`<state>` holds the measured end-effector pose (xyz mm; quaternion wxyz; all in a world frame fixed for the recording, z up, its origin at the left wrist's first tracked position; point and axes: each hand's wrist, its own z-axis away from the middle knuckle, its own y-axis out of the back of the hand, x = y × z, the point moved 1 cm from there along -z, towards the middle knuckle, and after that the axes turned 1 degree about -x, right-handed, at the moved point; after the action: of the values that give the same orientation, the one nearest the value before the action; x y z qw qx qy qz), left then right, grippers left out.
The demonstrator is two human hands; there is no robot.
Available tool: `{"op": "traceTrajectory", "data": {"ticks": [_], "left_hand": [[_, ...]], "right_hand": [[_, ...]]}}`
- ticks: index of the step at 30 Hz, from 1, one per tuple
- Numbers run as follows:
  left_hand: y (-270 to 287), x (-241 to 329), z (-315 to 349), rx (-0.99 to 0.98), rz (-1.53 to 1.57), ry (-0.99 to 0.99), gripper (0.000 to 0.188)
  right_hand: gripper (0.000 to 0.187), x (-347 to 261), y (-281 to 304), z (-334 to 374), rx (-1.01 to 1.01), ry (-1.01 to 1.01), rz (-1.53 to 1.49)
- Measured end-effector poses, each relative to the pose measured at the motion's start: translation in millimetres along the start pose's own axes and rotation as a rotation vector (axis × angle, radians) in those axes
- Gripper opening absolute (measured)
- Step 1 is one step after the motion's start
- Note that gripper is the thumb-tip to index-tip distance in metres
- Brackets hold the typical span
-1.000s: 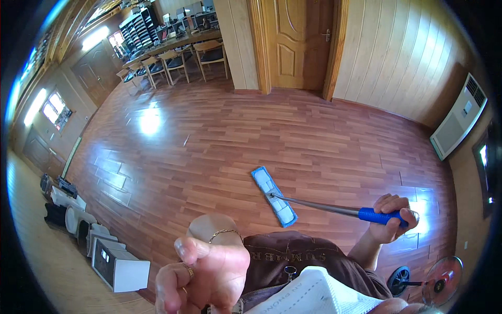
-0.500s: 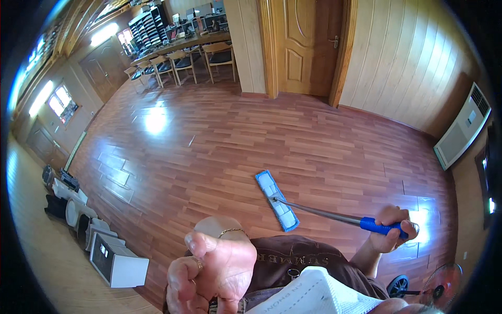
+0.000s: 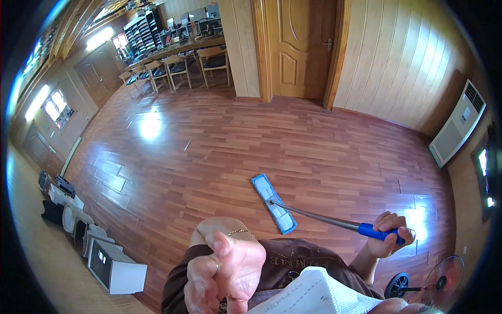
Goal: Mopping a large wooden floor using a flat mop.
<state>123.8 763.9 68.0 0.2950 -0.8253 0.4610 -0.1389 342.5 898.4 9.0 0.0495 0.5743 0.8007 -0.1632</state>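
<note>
Blue fringe edges the flat mop head (image 3: 281,215), which lies on the brown plank floor (image 3: 209,157) in front of the person, near mid-view. A metal pole (image 3: 324,219) rises at a slant from its centre toward the person's right, ending in a blue grip (image 3: 368,230). Right hand (image 3: 390,233): fingers and thumb wrapped around that grip. Left hand (image 3: 232,272): raised close to the camera, palm toward it, fingers loosely bent and spread apart; gold bracelet (image 3: 239,232) at the wrist, ring (image 3: 216,264) on one finger. A fan (image 3: 442,282) stands at lower right; a white box with a dark front (image 3: 127,272) sits at lower left.
</note>
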Motion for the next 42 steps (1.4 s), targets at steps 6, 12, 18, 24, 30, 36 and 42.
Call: {"op": "traceTrajectory", "data": {"ticks": [6,12,18,24,30,36,42], "left_hand": [[17,-51,28,-0.325,0.253,-0.049,0.054],[87,-115,222,-1.779,-0.138,0.878,0.073],[125,-113,327,-1.77,-0.263,1.006,0.028],[137,-104,332,-1.752,-0.145,0.99,0.024],[181,-110,300,-1.808,-0.204,1.056,0.02],[292,-148,284,-1.74,-0.43,1.024,0.022],[415,-162,247,-1.74,-0.729,1.032,0.026]], "right_hand": [[0.043,-7,4,11,0.005,0.026,0.039],[0.043,-28,17,13,-0.178,-0.04,0.09],[0.043,-43,25,16,-0.339,-0.046,0.134],[0.037,-71,23,11,-0.415,-0.007,0.296],[0.028,-58,-15,26,-0.43,-0.132,0.163],[0.016,-10,-80,53,-0.602,-0.281,-0.059],[0.009,29,-142,104,-0.78,-0.496,-0.312]]}}
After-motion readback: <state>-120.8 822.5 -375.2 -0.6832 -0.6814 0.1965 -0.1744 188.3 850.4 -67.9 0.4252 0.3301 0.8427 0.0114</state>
